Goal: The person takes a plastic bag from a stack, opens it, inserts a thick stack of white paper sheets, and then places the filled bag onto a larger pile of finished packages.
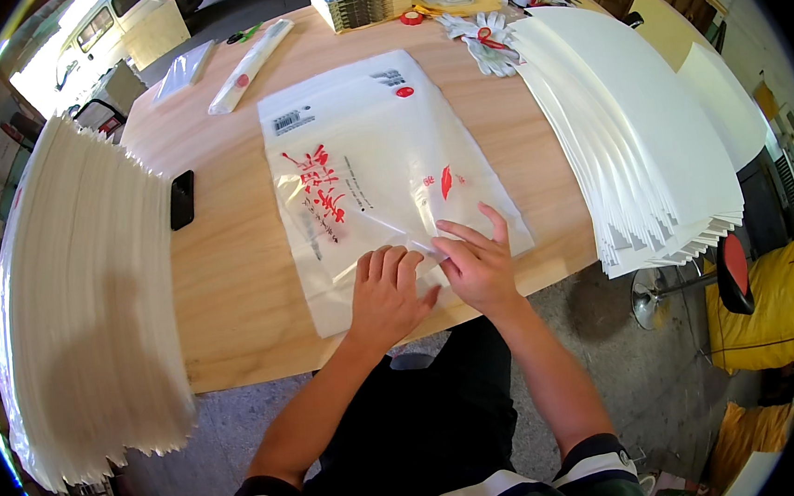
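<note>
The left hand (386, 291) lies flat, fingers together, pressing the near edge of a clear plastic bag (382, 179) onto the bench (232, 289); its grip is released, holding nothing. The right hand (477, 260) spreads open just beside it, fingertips on a crease in the film, also grasping nothing. The bag looks light, limp and slippery, likely to slide or wrinkle, so pinching an edge or corner seems the best hold. It carries red brush-style markings, a small red oval and a barcode patch near its far corners. Tall stacks of white sheets (635, 127) flank the bench; a dark phone (181, 199) lies left, white gloves (483, 41) far off.
</note>
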Demonstrator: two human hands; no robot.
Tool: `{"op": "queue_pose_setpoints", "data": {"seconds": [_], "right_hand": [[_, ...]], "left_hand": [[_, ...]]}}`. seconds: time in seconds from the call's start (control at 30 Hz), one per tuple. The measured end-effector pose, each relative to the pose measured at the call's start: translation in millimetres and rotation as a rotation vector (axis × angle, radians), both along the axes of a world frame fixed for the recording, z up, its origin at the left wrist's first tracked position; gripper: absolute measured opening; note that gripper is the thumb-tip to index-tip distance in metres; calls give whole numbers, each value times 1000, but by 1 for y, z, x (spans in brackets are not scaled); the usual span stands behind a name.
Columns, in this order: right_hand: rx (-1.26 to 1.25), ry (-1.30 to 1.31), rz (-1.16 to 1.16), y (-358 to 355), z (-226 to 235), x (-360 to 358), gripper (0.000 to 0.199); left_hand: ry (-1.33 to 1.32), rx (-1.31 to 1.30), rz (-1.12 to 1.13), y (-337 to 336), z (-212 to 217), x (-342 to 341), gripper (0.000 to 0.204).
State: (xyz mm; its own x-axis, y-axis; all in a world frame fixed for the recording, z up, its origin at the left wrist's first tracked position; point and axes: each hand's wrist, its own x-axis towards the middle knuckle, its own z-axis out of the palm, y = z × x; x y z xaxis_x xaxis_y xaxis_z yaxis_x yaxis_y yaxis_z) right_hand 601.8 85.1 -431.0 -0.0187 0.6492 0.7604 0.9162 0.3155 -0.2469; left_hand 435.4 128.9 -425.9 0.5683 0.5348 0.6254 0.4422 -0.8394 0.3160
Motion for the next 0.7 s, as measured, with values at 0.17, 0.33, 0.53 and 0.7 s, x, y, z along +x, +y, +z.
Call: {"op": "queue_pose_setpoints", "data": {"seconds": [0.17,0.33,0.53,0.7], "right_hand": [[-29,-34,1,-3,6,2,21],[-86,-140,-99,-5,-7,35,16],[-186,-129,-80,-4,-12,58,13],[-287,-180,-34,-2,5,59,16]], "left_hand": [[45,23,-10,23,-11,-21,27],[19,-91,-93,38,15,-39,8],[238,-465,-80,49,25,-44,26],[197,-554,-189,57,19,-42,34]]}}
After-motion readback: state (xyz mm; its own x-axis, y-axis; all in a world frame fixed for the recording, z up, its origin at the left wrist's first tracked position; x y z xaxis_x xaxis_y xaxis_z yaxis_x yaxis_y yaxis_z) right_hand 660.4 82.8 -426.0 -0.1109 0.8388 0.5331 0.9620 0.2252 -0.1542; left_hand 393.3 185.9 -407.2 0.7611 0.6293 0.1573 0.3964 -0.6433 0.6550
